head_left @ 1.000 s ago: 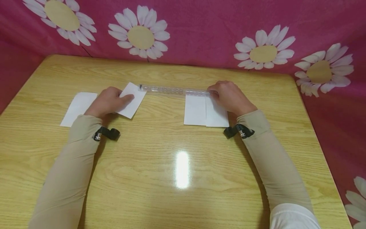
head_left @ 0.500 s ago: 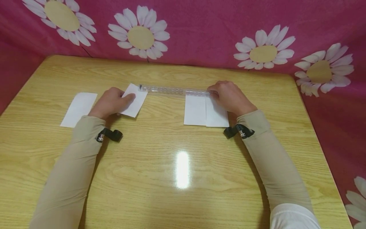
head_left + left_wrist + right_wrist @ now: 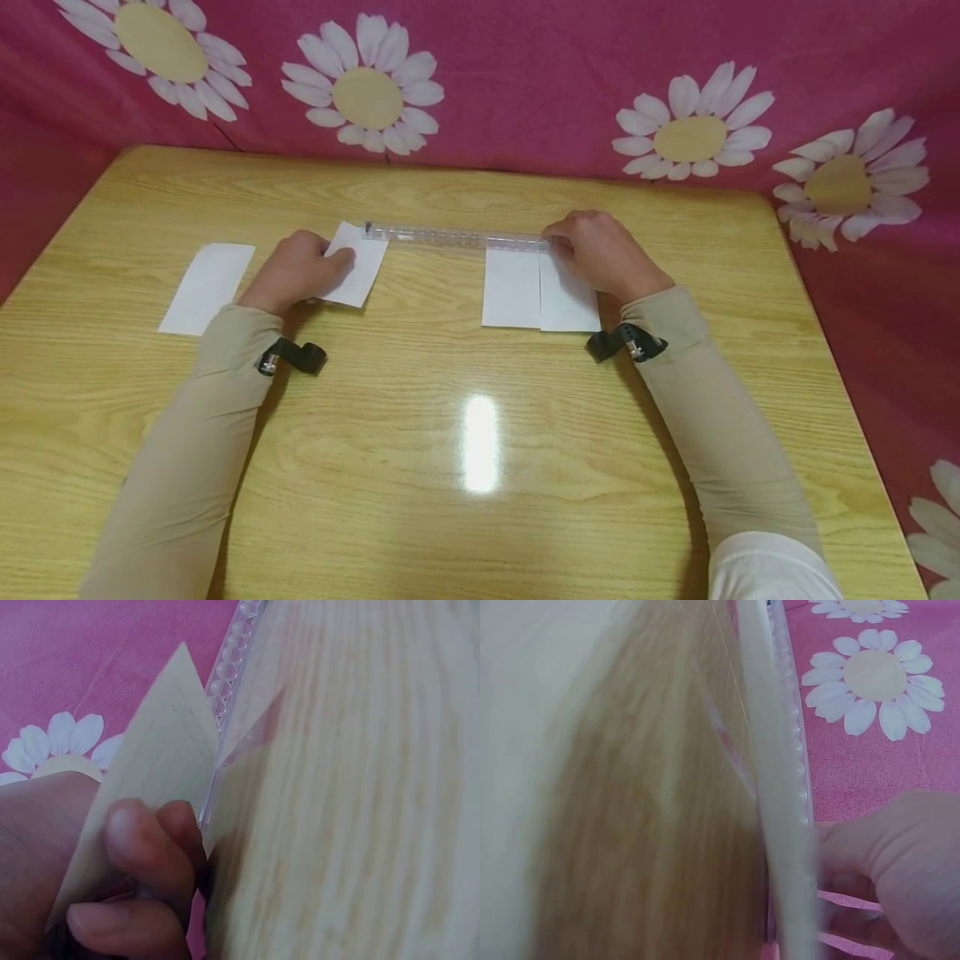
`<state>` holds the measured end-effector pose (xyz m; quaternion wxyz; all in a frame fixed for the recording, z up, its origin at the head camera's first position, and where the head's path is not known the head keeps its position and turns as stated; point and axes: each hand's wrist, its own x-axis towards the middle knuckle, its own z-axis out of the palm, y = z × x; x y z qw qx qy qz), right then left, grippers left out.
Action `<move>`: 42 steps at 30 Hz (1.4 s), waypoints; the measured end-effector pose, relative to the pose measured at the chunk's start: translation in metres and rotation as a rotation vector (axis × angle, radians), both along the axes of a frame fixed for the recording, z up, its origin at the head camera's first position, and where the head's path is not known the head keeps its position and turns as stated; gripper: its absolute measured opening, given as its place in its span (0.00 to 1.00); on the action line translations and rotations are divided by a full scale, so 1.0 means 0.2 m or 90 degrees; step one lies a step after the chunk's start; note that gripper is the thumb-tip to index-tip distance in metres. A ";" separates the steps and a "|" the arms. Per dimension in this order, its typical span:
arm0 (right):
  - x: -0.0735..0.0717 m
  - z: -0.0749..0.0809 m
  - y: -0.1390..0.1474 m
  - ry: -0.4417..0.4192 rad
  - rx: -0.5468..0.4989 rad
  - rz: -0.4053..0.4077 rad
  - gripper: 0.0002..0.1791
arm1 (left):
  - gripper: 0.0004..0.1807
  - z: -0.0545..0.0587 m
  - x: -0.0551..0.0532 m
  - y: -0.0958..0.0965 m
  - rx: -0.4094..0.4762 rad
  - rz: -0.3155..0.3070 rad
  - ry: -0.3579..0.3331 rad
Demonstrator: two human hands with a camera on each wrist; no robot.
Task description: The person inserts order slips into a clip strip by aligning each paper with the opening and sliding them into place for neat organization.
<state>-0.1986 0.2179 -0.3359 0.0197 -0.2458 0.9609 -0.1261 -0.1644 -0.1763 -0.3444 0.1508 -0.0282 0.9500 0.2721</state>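
My left hand pinches a white paper card between thumb and fingers. In the left wrist view the card stands tilted, its pointed corner upward. Its top edge meets the left end of a clear ruler-like plastic strip with a row of round shapes. My right hand pinches the strip's right end; the fingertips are partly hidden. Below that end, two white cards, a left one and a right one, sit side by side against the strip. The right one is partly under my hand.
Another white card with a rounded corner lies to the left of my left hand. The wooden table meets a pink flowered cloth at its back edge. A bright light reflection shows on the tabletop.
My left hand has shifted slightly right, turning its card a little more upright below the strip's left end. The right hand, the strip and the other cards stay in place.
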 end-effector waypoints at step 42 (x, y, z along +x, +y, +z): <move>0.00 0.00 0.00 0.003 -0.009 0.013 0.15 | 0.29 0.01 0.02 0.08 0.052 0.011 -0.035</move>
